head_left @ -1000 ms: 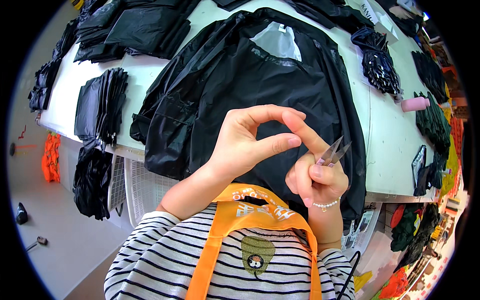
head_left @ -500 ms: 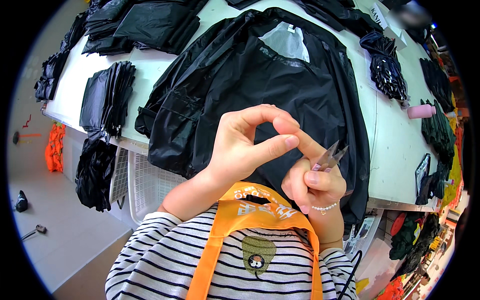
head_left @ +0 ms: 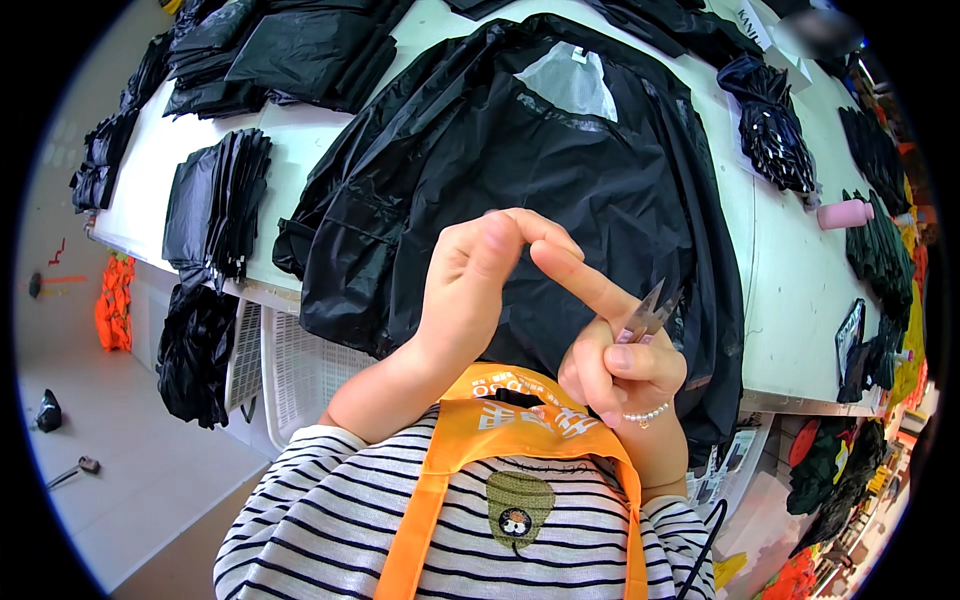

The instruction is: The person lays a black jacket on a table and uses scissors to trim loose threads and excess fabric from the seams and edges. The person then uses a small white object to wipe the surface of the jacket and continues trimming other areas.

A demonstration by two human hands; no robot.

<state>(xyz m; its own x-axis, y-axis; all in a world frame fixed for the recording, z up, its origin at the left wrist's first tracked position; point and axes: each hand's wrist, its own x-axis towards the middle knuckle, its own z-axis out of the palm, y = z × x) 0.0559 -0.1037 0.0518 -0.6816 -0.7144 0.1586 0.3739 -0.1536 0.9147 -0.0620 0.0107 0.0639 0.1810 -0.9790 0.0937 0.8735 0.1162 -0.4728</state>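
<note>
Gap between black garment (head_left: 590, 185), pink cylinder (head_left: 845, 214); dark bundle (head_left: 772, 130) blocks beyond.

The garment (head_left: 560, 165) is black with a pale grey neck lining (head_left: 568, 88); the desk (head_left: 795, 310) is white with a green tint. The scissors (head_left: 643, 318) have silver blades; the bracelet (head_left: 650, 413) beads are pearl white. The shirt (head_left: 320, 520) has black stripes on white and an olive-green motif (head_left: 518, 500), the apron (head_left: 405, 555) is orange with white lettering, and the spool (head_left: 844, 214) is pink.
</note>
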